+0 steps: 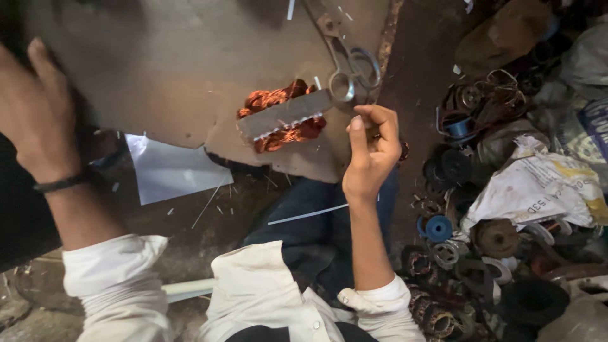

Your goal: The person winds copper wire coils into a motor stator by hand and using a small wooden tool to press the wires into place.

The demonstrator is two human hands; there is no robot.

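copper coil [278, 114] under grey toothed strip [285, 114], scissors [351, 66] beside

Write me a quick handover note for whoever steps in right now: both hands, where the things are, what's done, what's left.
Left hand: raised at the left edge, resting on a dark object, gripping nothing visible.
Right hand: fingers curled, thumb up, maybe pinching something thin; cannot tell.
Copper wire coil lies on the brown board with a grey toothed metal strip across it. Scissors lie just beyond, untouched.
Done: coil and strip set on the board.
Left: coil looks loose, neither hand on it.
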